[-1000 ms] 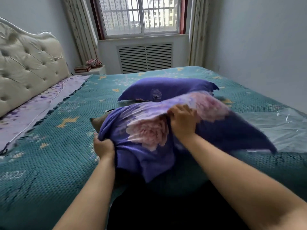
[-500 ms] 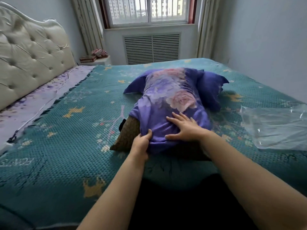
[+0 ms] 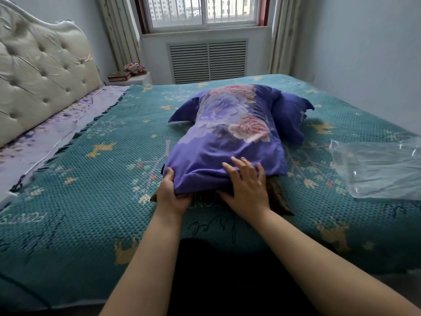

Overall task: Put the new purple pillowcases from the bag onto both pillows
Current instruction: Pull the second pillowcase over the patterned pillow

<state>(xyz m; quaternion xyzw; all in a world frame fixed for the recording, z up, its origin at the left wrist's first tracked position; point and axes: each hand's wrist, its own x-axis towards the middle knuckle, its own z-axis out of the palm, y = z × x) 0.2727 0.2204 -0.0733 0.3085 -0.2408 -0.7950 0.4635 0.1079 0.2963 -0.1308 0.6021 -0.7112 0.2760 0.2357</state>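
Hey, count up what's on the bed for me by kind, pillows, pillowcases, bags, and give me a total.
Pillows: 2, near pillow and far pillow
Purple pillowcases: 2, near pillowcase and the far pillow's
Plastic bag: 1
Total: 5

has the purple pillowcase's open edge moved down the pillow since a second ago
Yes. The floral pillowcase, then bunched in the air, now lies pulled toward the person over the brown pillow, judged against the bedspread. Left hand grips its hem.

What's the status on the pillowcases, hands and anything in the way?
Left hand grips the pillowcase hem; right hand flat on it. Brown pillow end not yet covered. Second purple pillow behind. Nothing blocking.
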